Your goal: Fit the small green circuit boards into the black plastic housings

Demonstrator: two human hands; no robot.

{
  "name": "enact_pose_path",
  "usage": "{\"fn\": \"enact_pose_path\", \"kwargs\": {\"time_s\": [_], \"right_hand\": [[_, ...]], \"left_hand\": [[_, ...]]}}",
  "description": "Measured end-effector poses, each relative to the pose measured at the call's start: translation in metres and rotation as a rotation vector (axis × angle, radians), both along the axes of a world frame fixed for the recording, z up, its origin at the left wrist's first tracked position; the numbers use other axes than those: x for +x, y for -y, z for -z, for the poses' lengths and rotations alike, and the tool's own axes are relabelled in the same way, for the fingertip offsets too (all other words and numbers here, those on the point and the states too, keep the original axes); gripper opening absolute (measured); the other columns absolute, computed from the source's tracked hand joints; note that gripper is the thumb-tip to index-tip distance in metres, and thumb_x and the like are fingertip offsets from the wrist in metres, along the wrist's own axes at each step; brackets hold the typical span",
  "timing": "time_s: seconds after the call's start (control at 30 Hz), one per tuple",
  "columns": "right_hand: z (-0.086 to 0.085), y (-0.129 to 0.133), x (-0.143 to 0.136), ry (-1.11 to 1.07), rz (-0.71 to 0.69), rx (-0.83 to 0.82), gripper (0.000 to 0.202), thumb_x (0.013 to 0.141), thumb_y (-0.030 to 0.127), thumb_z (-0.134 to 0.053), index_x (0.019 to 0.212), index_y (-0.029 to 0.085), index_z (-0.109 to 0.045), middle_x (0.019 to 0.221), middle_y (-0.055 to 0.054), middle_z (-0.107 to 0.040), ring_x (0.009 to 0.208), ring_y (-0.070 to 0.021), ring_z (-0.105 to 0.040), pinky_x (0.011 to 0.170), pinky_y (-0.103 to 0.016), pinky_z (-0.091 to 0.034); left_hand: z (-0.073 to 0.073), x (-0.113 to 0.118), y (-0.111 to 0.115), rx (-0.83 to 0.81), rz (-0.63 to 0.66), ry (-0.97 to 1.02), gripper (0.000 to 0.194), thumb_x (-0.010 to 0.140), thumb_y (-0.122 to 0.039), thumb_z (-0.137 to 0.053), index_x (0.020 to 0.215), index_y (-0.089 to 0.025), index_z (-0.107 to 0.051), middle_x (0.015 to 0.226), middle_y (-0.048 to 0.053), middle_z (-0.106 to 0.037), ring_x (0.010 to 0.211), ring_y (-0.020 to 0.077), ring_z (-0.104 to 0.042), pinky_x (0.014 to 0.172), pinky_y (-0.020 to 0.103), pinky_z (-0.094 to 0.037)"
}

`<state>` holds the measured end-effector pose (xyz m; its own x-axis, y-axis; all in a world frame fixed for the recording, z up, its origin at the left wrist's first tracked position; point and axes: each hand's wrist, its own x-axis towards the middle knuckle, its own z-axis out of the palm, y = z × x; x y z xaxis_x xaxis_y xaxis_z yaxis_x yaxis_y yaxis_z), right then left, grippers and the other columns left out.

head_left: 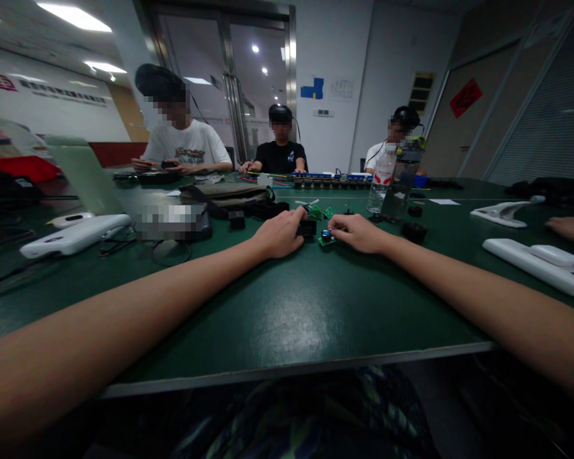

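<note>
I had the left hand at a black block, thumb and forefinger parted at its left side; from my end I could not tell whether they gripped it. A little to the right of that block, I saw the right hand with its fingers bent and its fingertips at a small green board bearing a blue part. I could not tell whether they pinched the board or only touched it. It was between the two hands, over the green table. Just beyond the left fingertips I made out loose green pieces. A second black block lay left of the left hand, and a clear bottle stood beyond the right hand. Past both hands, I saw people across the table.
</note>
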<state>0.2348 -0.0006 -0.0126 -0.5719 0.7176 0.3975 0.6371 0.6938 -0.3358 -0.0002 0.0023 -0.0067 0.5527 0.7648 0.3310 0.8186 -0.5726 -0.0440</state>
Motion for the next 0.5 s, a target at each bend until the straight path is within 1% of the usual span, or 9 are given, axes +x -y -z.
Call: {"fn": "enact_pose_path", "kwargs": {"time_s": [0.2,0.33,0.5], "right_hand": [[-0.0008,-0.0012,0.0025,0.057,0.055,0.042,0.007,0.088,0.019,-0.052,0.085,0.018,-0.058,0.08,-0.001,-0.062,0.07,-0.0131,-0.053,0.071,-0.025,-0.037],[-0.0019,0.0014,0.0007,0.045,0.045,0.06,0.007,0.087,0.019,-0.053,0.085,0.017,-0.06,0.079,-0.001,-0.063,0.07,-0.0129,-0.053,0.07,-0.025,-0.037],[-0.0032,0.0047,-0.0017,0.095,0.054,0.048,0.007,0.084,0.016,-0.056,0.084,0.016,-0.062,0.076,-0.001,-0.062,0.068,-0.0124,-0.052,0.07,-0.025,-0.037]], "left_hand": [[0.001,-0.0001,-0.0008,0.007,-0.004,-0.002,0.041,0.084,-0.028,-0.054,0.123,-0.02,-0.043,0.114,0.011,-0.065,0.109,0.0285,-0.063,0.089,0.04,-0.052],[0.0024,-0.0003,-0.0023,-0.001,-0.011,0.021,0.04,0.084,-0.027,-0.054,0.122,-0.02,-0.043,0.109,0.011,-0.066,0.105,0.0284,-0.065,0.086,0.039,-0.052],[0.0027,-0.0008,-0.0034,-0.005,0.017,0.049,0.04,0.084,-0.025,-0.056,0.122,-0.021,-0.043,0.112,0.01,-0.066,0.106,0.0282,-0.064,0.089,0.039,-0.051]]}}
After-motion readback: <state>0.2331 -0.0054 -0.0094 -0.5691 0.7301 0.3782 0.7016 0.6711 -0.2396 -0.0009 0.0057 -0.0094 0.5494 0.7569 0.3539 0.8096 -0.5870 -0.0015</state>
